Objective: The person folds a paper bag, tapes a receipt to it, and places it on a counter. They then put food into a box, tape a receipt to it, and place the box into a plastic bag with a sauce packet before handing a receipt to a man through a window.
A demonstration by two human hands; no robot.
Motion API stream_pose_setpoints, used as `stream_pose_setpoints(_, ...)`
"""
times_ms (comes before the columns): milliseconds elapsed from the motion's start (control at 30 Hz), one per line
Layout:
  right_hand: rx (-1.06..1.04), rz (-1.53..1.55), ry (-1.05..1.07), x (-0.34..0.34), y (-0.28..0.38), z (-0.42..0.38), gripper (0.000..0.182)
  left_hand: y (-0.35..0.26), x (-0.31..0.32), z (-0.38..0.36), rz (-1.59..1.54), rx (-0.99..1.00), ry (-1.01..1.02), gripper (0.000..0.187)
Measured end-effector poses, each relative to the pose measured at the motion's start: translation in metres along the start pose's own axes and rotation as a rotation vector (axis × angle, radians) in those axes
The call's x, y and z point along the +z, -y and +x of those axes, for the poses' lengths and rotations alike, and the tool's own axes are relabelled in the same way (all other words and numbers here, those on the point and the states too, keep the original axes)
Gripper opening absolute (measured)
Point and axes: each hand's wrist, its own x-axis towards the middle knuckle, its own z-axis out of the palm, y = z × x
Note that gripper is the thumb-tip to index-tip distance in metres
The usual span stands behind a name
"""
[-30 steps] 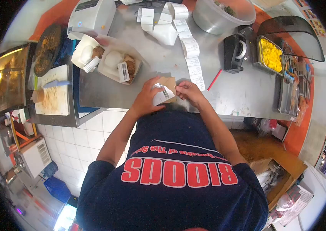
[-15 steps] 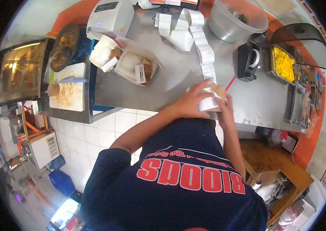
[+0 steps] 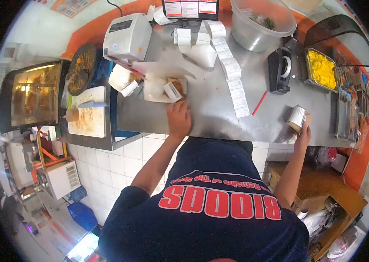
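My left hand (image 3: pixel 179 118) is at the front right corner of an open paper food box (image 3: pixel 154 95), its fingers bent together against the edge. Inside that box are something white and a brown fried-looking piece, with a printed white label (image 3: pixel 172 92) lying over it. A second open food box (image 3: pixel 116 79) with similar contents and a label stands just left of it. Over at the right, near the counter's front edge, my right hand (image 3: pixel 303 134) is closed on a small brown packet (image 3: pixel 295 124) bearing a white printed label.
A long printed label strip (image 3: pixel 233 72) runs over the steel counter (image 3: pixel 206 118) beside a red pen (image 3: pixel 259 103). Behind stand a label printer (image 3: pixel 127 37), a plastic tub (image 3: pixel 260 32), a tape dispenser (image 3: pixel 279 72) and a tray of yellow food (image 3: pixel 321 70). A knife lies on the cutting board (image 3: pixel 87 120) at left.
My hands have parted from the middle of the counter. The left has gone left to the food box; the right has carried the labelled brown packet to the right. The view has shifted slightly.
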Motion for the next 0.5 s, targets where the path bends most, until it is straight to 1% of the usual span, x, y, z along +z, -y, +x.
stream_pose_setpoints(33, -0.030, 0.008, -0.029, 0.001, 0.002, 0.002, 0.069, -0.008, -0.002, 0.007, -0.150, 0.043, 0.013, 0.038)
stream_pose_setpoints(67, -0.061, 0.015, -0.057, 0.002, 0.005, 0.004, 0.061, -0.007, -0.001, 0.010, -0.213, -0.017, 0.061, 0.043)
stream_pose_setpoints(100, -0.065, 0.017, -0.059, 0.003, 0.009, 0.006, 0.061, -0.006, -0.005, 0.018, -0.216, -0.014, 0.060, 0.043)
stream_pose_setpoints(167, -0.188, -0.065, -0.378, 0.007, 0.012, 0.006, 0.062, 0.001, -0.015, 0.039, -0.009, -0.059, -0.294, 0.052)
stream_pose_setpoints(200, -0.188, -0.066, -0.379, 0.019, 0.023, -0.005, 0.062, 0.013, -0.014, 0.046, -0.012, -0.046, -0.290, 0.061)
stream_pose_setpoints(233, -0.291, -0.145, -0.563, 0.046, 0.043, -0.028, 0.054, 0.020, -0.015, 0.054, -0.012, -0.048, -0.287, 0.061)
stream_pose_setpoints(267, -0.393, -0.226, -0.747, 0.069, 0.053, -0.046, 0.046, 0.026, -0.017, 0.062, -0.016, -0.003, -0.092, 0.059)
stream_pose_setpoints(300, -0.534, -0.246, -0.721, 0.085, 0.047, -0.048, 0.031, 0.031, -0.018, 0.067, -0.021, 0.044, 0.105, 0.058)
stream_pose_setpoints(333, -0.491, -0.211, -0.600, 0.110, 0.051, -0.062, 0.025, 0.038, -0.018, 0.070, -0.024, 0.048, 0.111, 0.058)
stream_pose_setpoints(367, -0.642, -0.176, -0.481, 0.130, 0.029, -0.062, 0.021, 0.045, -0.015, 0.076, -0.018, 0.080, 0.163, 0.053)
stream_pose_setpoints(400, -0.523, -0.156, -0.229, 0.164, 0.043, -0.093, 0.018, 0.047, -0.012, 0.079, -0.012, 0.113, 0.213, 0.047)
stream_pose_setpoints(433, -0.618, -0.146, -0.092, 0.197, 0.036, -0.111, 0.015, 0.045, -0.011, 0.081, -0.017, 0.119, 0.215, 0.047)
stream_pose_setpoints(467, -0.445, -0.135, 0.117, 0.224, 0.031, -0.131, 0.017, 0.041, -0.012, 0.084, -0.348, -0.100, 0.211, 0.038)
stream_pose_setpoints(500, -0.432, -0.224, 0.344, 0.249, 0.042, -0.158, 0.020, 0.037, -0.013, 0.087, -0.677, -0.322, 0.206, 0.029)
